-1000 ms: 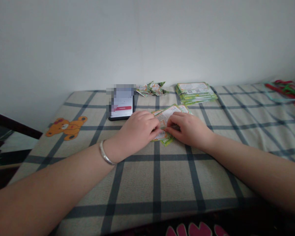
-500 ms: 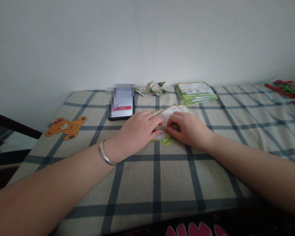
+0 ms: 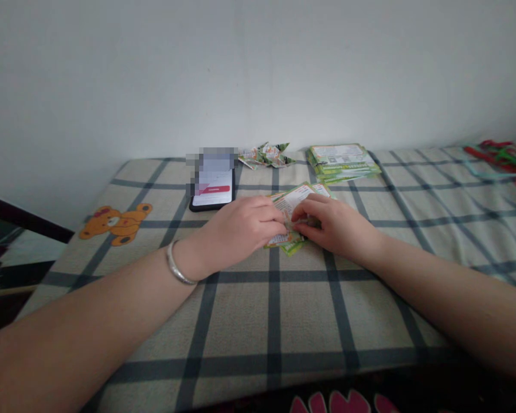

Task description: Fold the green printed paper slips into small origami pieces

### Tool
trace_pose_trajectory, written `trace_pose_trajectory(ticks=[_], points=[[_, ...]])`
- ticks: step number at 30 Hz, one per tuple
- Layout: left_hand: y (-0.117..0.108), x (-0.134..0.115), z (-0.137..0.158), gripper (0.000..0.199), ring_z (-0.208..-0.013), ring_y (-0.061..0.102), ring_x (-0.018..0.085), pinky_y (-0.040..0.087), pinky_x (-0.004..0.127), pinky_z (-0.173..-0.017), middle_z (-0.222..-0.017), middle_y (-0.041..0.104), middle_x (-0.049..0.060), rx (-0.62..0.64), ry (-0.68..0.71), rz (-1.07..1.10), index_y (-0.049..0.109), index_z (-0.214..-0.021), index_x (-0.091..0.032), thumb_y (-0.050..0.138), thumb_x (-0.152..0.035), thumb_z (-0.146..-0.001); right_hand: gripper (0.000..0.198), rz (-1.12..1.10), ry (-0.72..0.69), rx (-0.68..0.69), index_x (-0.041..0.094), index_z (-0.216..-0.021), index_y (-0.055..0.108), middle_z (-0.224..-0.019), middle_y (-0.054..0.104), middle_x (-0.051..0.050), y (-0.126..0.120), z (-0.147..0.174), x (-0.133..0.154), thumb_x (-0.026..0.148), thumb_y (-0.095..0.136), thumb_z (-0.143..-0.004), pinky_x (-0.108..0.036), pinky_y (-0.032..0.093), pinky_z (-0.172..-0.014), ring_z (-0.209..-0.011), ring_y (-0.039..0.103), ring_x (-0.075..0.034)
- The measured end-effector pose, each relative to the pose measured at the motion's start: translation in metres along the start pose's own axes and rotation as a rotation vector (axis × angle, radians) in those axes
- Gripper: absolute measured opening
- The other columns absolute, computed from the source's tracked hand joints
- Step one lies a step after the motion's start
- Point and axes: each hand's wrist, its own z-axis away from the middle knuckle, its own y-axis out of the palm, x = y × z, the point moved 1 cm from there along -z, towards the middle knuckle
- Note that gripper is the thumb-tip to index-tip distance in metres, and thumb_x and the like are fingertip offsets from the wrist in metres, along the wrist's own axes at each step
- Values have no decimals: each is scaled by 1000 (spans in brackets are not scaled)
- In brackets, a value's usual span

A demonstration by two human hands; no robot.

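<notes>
Green-and-white printed paper sheets (image 3: 296, 198) lie overlapping on the table under both hands. My left hand (image 3: 251, 223), a silver bangle at its wrist, rests on their left side with its fingers curled together around the edge of a small folded paper (image 3: 291, 234). From the right, my right hand (image 3: 327, 221) pinches that same folded paper between thumb and bent fingers. Most of the folded piece is hidden by the fingers, and its exact shape cannot be made out.
A phone (image 3: 212, 198) lies behind my left hand. Folded paper shapes (image 3: 266, 155) and a stack of printed sheets (image 3: 341, 160) stand by the wall. Red and green strips (image 3: 499, 155) lie at far right. The checked tablecloth (image 3: 241, 321) has a bear picture (image 3: 116, 223) at left.
My left hand has shifted slightly left and its thumb has tucked under. The fingertips of the two hands are a little farther apart. The sheets beneath stay in place.
</notes>
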Motion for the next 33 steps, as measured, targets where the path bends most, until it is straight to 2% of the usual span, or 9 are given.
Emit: trace_pose_trajectory(ticks=[6,10,15,19,24,27,33], points=[[1,0,0,20,-98,61,21,53,38,-92,-102,72,3,23,-3,1,70,-106,-19,54,-18,-94,15,9,-71,27,22,-93,72,-106,63,-5,-5,4,-1,21,57,-90,-30,47,-80,-90,61,-17],[2,1,0,19,-98,61,21,53,38,-91,-103,71,3,29,-4,1,70,-105,-19,54,-18,-94,19,29,-151,40,24,-96,75,-107,66,-4,-7,4,-3,18,57,-91,-30,47,-82,-93,61,-18],[2,-1,-1,20,-99,60,22,53,39,-90,-104,69,4,88,-46,-9,68,-106,-21,53,-18,-95,22,154,-319,24,25,-101,76,-101,69,-5,-12,5,-2,18,57,-92,-34,46,-85,-93,58,-20],[4,-3,-1,18,-98,59,22,52,39,-89,-102,67,4,129,-55,-58,67,-104,-20,53,-18,-95,22,288,-402,35,24,-103,74,-105,68,-7,-16,5,2,18,57,-91,-38,44,-86,-102,54,-25],[3,-3,-1,15,-95,59,22,52,38,-85,-99,67,4,118,-26,-91,67,-102,-19,53,-19,-95,24,317,-418,151,20,-102,73,-93,70,-5,-19,4,4,15,50,-93,-34,43,-80,-94,57,-21],[2,-2,0,15,-96,59,22,51,37,-84,-101,67,3,107,-11,-82,66,-103,-19,54,-19,-94,24,332,-411,140,21,-100,73,-92,70,-4,-20,4,4,15,51,-93,-33,41,-78,-90,57,-20],[0,0,0,17,-97,58,23,50,38,-86,-104,67,3,107,-10,-50,66,-106,-21,54,-19,-94,24,331,-299,179,24,-100,73,-96,69,-4,-22,6,4,15,52,-92,-31,40,-74,-86,59,-18]])
